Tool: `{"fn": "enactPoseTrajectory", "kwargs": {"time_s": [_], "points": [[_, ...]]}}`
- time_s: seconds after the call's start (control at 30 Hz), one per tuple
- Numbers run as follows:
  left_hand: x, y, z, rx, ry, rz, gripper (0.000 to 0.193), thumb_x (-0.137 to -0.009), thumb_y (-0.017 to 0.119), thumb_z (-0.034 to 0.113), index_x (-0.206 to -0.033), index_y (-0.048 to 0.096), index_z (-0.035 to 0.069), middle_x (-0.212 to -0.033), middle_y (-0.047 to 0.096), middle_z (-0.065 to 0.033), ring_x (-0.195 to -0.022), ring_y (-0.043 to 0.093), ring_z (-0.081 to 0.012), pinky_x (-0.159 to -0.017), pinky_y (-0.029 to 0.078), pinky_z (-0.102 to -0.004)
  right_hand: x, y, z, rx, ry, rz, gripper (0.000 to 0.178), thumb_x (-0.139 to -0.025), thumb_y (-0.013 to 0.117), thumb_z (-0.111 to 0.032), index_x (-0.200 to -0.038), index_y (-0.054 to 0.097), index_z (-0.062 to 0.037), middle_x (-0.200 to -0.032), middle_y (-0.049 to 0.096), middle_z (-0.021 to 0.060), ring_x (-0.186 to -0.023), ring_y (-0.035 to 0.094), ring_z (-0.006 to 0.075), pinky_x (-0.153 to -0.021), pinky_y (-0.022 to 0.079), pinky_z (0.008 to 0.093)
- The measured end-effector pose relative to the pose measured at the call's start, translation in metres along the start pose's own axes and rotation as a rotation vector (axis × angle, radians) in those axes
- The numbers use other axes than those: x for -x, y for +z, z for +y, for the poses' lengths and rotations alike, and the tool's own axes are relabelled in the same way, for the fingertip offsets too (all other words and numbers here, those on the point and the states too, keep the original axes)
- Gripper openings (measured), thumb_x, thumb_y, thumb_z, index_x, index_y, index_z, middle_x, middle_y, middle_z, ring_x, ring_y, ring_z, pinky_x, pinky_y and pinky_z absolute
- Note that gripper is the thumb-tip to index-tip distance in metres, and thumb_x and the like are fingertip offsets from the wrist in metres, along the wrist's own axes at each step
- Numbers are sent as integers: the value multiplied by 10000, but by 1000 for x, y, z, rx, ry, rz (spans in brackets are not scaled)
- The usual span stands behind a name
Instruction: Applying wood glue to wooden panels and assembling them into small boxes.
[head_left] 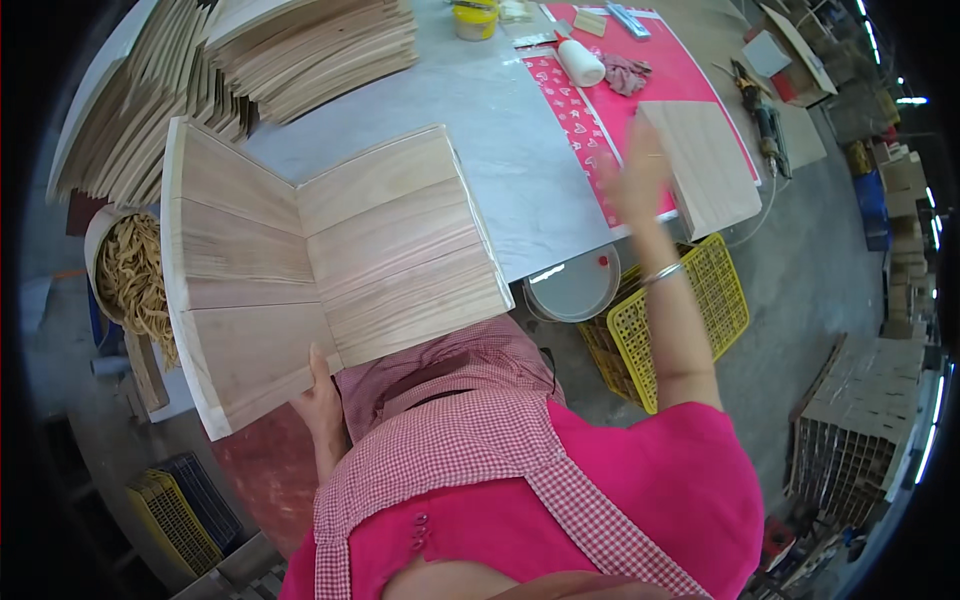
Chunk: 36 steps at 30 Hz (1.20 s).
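Stacked boards lie behind the folded panels; board right.

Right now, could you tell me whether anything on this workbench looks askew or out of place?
The wooden panel near the right hand lies askew, its corner jutting past the table edge above the yellow crate. The left hand holds the joined wooden boards tilted. Nothing looks spilled or damaged.

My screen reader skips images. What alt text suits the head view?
The left hand holds up a hinged pair of pale wooden panels while the right hand reaches toward a pale wooden board on a pink mat.
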<state>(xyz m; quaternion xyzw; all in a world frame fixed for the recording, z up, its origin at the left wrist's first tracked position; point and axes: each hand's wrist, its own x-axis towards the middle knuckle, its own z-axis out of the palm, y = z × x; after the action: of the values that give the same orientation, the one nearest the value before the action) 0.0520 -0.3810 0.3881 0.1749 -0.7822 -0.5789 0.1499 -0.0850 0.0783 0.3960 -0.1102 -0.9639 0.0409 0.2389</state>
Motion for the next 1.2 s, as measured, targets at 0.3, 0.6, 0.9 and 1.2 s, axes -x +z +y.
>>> {"fn": "enactPoseTrajectory", "kwargs": {"time_s": [0.3,0.6,0.9,1.2], "points": [[-5,-1,-12,-12,10,3,317,-896,594,64,-1150,530,-114,-1135,582,-152,-1000,548,-220,-895,437,-334,46,6,132,443,56,-217,382,-845,555,-213,-1124,486,37,-1213,475,215,-1122,490,360,-809,492,485],[-7,-4,-24,78,106,-39,345,-891,598,59,-1174,508,-116,-1156,573,-154,-1009,544,-218,-883,446,-335,-19,-135,75,291,131,14,112,-788,528,-98,-869,571,-34,-757,633,177,-717,630,380,-662,498,475],[-10,11,-1,46,266,47,261,-854,634,47,-1076,570,-75,-999,614,-77,-904,556,-157,-813,453,-292,-88,-161,-99,-392,-443,-119,258,-900,585,-157,-1044,572,56,-737,610,172,-627,571,262,-595,453,347],[-4,3,6,122,98,5,194,-864,606,28,-1030,583,-71,-961,612,-62,-865,553,-124,-767,454,-264,-150,-99,-194,-502,-858,-16,164,-883,549,-131,-1015,527,-36,-756,595,207,-724,559,412,-621,431,453]]}}
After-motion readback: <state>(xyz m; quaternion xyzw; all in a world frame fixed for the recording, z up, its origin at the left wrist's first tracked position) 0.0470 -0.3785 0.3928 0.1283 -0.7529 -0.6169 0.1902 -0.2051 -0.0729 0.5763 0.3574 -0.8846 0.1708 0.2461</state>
